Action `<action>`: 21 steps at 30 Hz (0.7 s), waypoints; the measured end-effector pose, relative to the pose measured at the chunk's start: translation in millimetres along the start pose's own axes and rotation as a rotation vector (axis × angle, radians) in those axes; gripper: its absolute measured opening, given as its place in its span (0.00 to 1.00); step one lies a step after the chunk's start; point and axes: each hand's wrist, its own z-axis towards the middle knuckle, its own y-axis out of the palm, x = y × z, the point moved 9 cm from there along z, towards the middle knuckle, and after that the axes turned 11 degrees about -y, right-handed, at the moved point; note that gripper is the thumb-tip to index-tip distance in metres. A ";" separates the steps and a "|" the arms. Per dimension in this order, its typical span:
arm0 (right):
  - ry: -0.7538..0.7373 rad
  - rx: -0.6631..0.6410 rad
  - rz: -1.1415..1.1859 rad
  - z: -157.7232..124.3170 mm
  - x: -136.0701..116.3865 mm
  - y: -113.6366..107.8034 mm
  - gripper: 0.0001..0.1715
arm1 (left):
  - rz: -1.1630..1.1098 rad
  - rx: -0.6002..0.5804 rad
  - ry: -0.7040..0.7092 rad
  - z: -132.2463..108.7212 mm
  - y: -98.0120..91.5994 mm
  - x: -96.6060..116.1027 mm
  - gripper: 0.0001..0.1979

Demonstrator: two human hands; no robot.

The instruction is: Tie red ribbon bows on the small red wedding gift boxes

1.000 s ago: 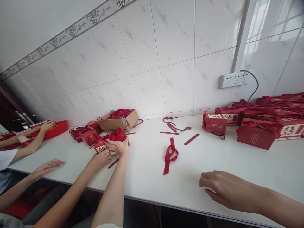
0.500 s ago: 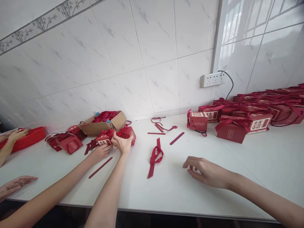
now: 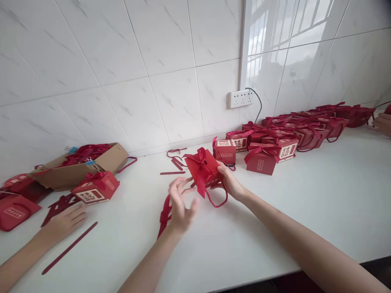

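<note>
A red gift box [image 3: 209,176] with a ribbon bow on top is held tilted above the table, a twisted cord handle hanging below it. My right hand [image 3: 231,182] grips its right side. Just left of the box, my left hand [image 3: 182,205] has its fingers spread and holds nothing; it is slightly blurred. Beneath and behind that hand lies a loose red ribbon [image 3: 165,215], partly hidden. Close behind the held box stands another red gift box [image 3: 225,152].
Many finished red boxes [image 3: 311,138] line the wall at right. A cardboard carton [image 3: 70,175] of ribbons stands at left, near another bowed box [image 3: 96,188]. A co-worker's hand [image 3: 65,224] rests beside a dark red strip [image 3: 69,248]. Another person's hand [image 3: 383,122] shows at far right.
My left hand has brought a bowed box rightward from beside the carton and released it. My right hand, empty before, now grips it. The view has turned right.
</note>
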 end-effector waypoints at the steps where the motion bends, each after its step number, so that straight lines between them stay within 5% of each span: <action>1: -0.035 -0.029 -0.042 1.6 -6.9 -7.0 0.29 | -0.056 0.041 -0.022 4.5 -10.9 -3.6 0.23; 4: -0.115 -0.128 -0.146 3.6 -26.4 -15.4 0.27 | -0.108 0.317 -0.207 20.5 -53.5 -26.2 0.21; 5: -0.128 -0.162 -0.178 3.2 -30.7 -14.1 0.27 | -0.150 0.325 -0.291 25.2 -58.3 -35.7 0.22; 9: -0.063 -0.281 -0.398 -1.7 -26.0 -0.5 0.24 | -0.288 -0.067 -0.526 27.6 -23.1 -54.3 0.30; 13: -0.006 -0.116 -0.506 -3.9 -18.3 -4.5 0.25 | -0.209 -0.416 -0.579 1.1 19.9 -45.0 0.30; 17: -0.244 -0.062 -0.480 -6.7 -39.5 3.0 0.23 | -0.171 -0.379 -0.437 -0.5 17.6 -31.2 0.35; 21: -0.196 -0.054 -0.430 -5.7 -27.9 0.8 0.24 | -0.054 -0.303 -0.361 7.8 3.5 -35.2 0.38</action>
